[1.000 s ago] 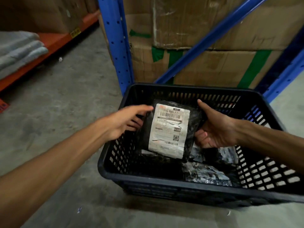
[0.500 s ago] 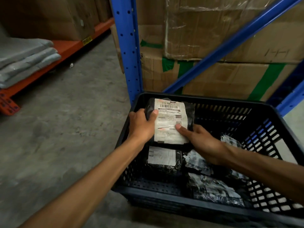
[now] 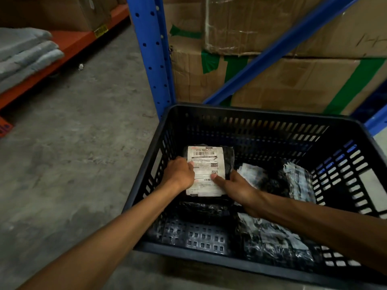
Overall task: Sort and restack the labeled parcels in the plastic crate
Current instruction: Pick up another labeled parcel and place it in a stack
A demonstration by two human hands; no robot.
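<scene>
Labeled parcel [image 3: 206,170] flat in crate [image 3: 240,114] left-rear corner, long axis front-to-back. Left hand [image 3: 180,172] curled on left edge; right hand [image 3: 234,185] fingers pressing label, both touching.

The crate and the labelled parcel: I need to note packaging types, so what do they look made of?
Crate: black moulded plastic, matte, judging by its slotted walls. Labelled parcel: seemingly glossy black plastic film, wrinkled, with a white paper-like label.

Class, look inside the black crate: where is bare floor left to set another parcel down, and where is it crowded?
Bare grid floor shows at the near left corner, below the labelled parcel. The far right strip along the back wall looks free. The right side is crowded with wrapped parcels.
</scene>
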